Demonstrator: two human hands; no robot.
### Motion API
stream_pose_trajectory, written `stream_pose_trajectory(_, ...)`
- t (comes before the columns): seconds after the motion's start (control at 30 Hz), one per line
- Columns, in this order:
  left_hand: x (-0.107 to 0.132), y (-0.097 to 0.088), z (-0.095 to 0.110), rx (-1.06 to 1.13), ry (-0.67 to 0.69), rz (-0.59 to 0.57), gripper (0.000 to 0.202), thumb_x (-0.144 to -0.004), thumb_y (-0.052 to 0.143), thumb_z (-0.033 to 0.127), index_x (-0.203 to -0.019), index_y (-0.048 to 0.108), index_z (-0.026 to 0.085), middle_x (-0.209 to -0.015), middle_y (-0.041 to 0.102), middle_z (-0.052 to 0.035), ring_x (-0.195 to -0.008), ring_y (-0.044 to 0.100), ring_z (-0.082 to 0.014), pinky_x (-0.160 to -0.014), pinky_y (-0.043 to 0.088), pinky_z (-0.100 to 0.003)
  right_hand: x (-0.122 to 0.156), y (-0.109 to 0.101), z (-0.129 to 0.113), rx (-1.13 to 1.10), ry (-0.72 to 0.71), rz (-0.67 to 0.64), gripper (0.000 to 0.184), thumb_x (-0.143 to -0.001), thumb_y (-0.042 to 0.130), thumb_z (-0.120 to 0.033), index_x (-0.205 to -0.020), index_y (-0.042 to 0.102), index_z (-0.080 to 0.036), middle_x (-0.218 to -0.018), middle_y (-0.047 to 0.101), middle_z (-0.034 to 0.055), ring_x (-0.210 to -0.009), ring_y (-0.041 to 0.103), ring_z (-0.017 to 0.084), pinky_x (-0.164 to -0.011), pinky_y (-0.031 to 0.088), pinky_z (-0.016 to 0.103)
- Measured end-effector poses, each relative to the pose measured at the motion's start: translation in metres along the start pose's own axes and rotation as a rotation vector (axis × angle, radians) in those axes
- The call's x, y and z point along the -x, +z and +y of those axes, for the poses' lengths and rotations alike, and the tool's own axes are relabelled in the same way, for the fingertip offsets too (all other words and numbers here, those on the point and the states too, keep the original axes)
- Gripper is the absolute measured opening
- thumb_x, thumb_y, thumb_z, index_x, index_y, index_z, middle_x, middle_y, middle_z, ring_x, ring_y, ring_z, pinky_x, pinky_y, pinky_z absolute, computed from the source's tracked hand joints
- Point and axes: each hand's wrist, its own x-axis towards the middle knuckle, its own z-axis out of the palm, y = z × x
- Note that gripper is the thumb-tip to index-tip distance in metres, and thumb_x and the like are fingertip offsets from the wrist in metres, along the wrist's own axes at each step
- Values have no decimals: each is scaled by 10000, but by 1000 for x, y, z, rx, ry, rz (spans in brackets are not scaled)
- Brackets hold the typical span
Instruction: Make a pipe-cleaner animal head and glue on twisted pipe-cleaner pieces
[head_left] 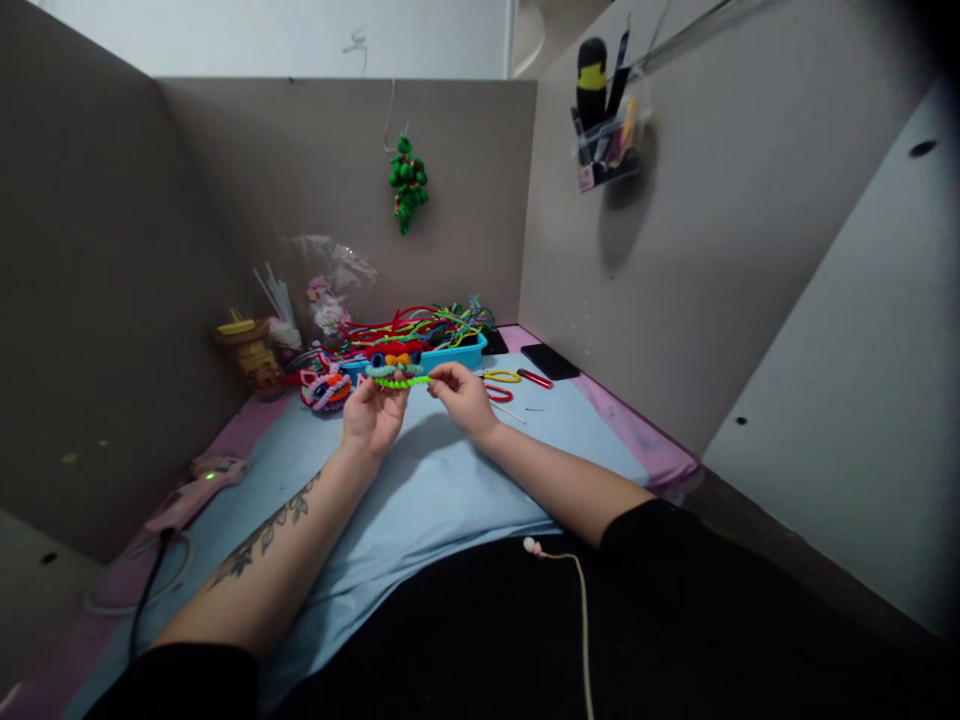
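Observation:
In the middle of the head view, my left hand [373, 415] grips a colourful knotted cord piece [395, 368] with red, blue, orange and mint-coloured parts. Along its lower edge runs a bright green knotted cord [397, 384]. My right hand [461, 398] pinches the right end of that green cord between thumb and fingertips. Just left of my left hand lies another knotted cord piece [325, 388] in pink, orange and blue. Behind the hands, a blue tray [457, 355] holds a heap of many-coloured cords [420, 325].
Scissors with yellow and red handles [501, 377], a red-handled tool [535, 379] and a black phone [551, 361] lie right of my hands. A pink device [199, 490] with a green light and cable lies left. Grey partitions [465, 180] enclose the table; a green knotted ornament [407, 185] hangs behind.

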Motion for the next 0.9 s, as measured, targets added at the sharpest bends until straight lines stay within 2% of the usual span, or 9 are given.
stream_pose_trajectory(0.2,4,2,-2,-31,-37,-11,321,-891,325,155,-785,627,140,-712,680,-58,-647,631,-135,-723,530,-305,-5,-2,0,-221,91,-22,224,-631,695,-322,-756,571,-182,-644,589,-28,-608,558,111,-632,465,272)
stream_pose_trajectory(0.33,3,-2,-5,-100,-83,-69,301,-883,365,223,-742,624,165,-691,668,-53,-665,615,-156,-691,518,-324,-8,-5,7,-275,134,9,254,-600,718,-326,-755,576,-183,-630,578,-39,-598,550,102,-629,466,266)
stream_pose_trajectory(0.43,3,-4,-5,-136,-96,-59,294,-882,384,262,-739,630,186,-693,668,-50,-684,609,-160,-655,503,-298,-9,-6,13,-291,167,33,252,-605,711,-322,-766,578,-181,-633,572,-44,-594,548,95,-634,468,264)
stream_pose_trajectory(0.73,2,0,-8,-118,-19,-15,253,-882,404,159,-778,634,176,-779,697,-35,-801,634,-142,-825,493,-305,-7,-3,7,-340,225,28,340,-564,737,-328,-790,529,-184,-645,577,-52,-583,565,92,-609,477,255)
stream_pose_trajectory(0.9,-3,-2,-7,-99,12,-5,265,-890,391,160,-796,638,147,-795,702,-56,-814,646,-149,-834,503,-316,-5,-3,1,-320,208,-44,343,-558,743,-316,-737,482,-184,-600,568,-63,-535,548,84,-551,453,231)
